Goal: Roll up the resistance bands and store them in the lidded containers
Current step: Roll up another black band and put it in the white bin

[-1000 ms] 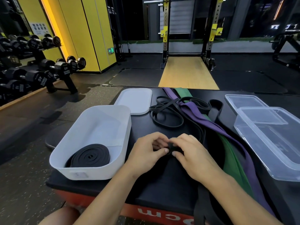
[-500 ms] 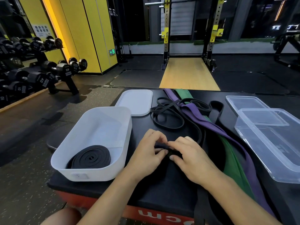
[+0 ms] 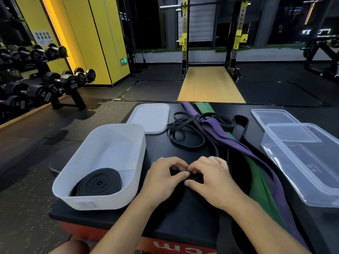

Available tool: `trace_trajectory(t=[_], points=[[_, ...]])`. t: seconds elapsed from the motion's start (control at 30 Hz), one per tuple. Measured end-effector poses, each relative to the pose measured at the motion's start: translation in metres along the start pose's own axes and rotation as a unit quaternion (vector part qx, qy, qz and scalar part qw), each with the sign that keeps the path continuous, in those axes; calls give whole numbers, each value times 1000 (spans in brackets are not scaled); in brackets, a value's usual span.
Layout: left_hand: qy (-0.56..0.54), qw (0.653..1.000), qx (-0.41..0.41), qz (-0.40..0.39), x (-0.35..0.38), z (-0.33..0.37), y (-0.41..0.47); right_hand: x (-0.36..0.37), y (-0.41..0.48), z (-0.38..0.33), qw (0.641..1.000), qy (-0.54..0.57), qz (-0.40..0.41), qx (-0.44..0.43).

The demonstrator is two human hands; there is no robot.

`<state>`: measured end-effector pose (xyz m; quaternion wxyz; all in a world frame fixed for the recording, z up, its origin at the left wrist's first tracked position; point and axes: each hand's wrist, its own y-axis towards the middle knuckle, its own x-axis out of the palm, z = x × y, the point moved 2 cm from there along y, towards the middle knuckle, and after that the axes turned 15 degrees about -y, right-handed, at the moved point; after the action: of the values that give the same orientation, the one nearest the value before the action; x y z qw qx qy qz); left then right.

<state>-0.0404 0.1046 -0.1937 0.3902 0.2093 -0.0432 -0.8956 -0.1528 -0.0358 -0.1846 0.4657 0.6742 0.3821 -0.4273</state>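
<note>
Pinching a partly rolled black band [image 3: 194,177] on the black bench top [image 3: 183,217] with left hand [image 3: 165,178] and right hand [image 3: 212,180], fingers curled, thumbs close together. Finding, just left, a coiled black band [image 3: 99,182] lying in the white tub [image 3: 113,132]. Farther back, seeing a loose purple band [image 3: 229,136], green band [image 3: 260,182] and thin black band [image 3: 185,142] trailing between a white lid [image 3: 150,116] and a clear tub [image 3: 302,162].

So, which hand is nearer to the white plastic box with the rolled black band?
Left. The left hand lies just right of the white plastic box; the right hand is farther right, beyond it.
</note>
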Motion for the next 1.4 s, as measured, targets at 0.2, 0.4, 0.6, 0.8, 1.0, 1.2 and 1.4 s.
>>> trace_trajectory(t=[0.2, 0.4, 0.6, 0.8, 1.0, 1.2, 1.4], points=[[-33, 999, -12, 8, -2, 2, 1, -2, -3, 0, 999, 2, -32, -14], [4, 1000, -8, 20, -2, 4, -2, -1, -2, 3, 1000, 6, -24, 18], [71, 997, 13, 30, 1, 5, -2, 1, 0, 5, 999, 23, -5, 44], [41, 999, -14, 20, 0, 1, 0, -2, 0, 6, 999, 20, -23, 25], [20, 999, -21, 15, 0, 0, 1, -8, -3, 8, 998, 34, -60, -7], [34, 999, -2, -6, -1, 2, 0, -3, -2, 7, 998, 46, -31, -31], [-28, 999, -12, -22, 0, 2, -2, 1, 2, 5, 997, 60, -2, -47]])
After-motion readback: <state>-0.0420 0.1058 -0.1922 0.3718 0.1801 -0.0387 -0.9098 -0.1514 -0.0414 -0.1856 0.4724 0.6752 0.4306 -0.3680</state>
